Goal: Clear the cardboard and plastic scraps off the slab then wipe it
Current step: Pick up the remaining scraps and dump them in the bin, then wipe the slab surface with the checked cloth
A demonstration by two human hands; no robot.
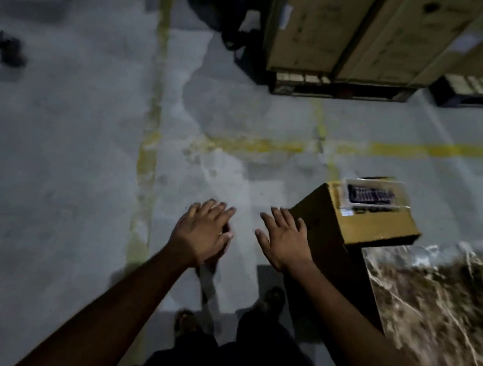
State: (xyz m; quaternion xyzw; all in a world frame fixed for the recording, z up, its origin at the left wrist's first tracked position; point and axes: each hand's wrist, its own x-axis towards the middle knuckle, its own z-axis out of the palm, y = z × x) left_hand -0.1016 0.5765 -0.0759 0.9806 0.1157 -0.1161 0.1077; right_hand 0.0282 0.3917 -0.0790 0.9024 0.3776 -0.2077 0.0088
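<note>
Two bare forearms reach forward over the floor (72, 165). The left hand (203, 232) and right hand (283, 241) are both spread flat, fingers released, grasping nothing. One small cardboard box (359, 213) sits just beside the right hand, at the corner of the one mottled slab (444, 308). Two tall cartons (354, 30) stand beyond.

Brown box (358, 222), grey floor (74, 141) (yellow-lined)

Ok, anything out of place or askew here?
Yes: the box looks tilted, near the slab's corner beside the right hand; blur hides whether it's resting or airborne. Left hand seems to hold a long blurred object.
</note>
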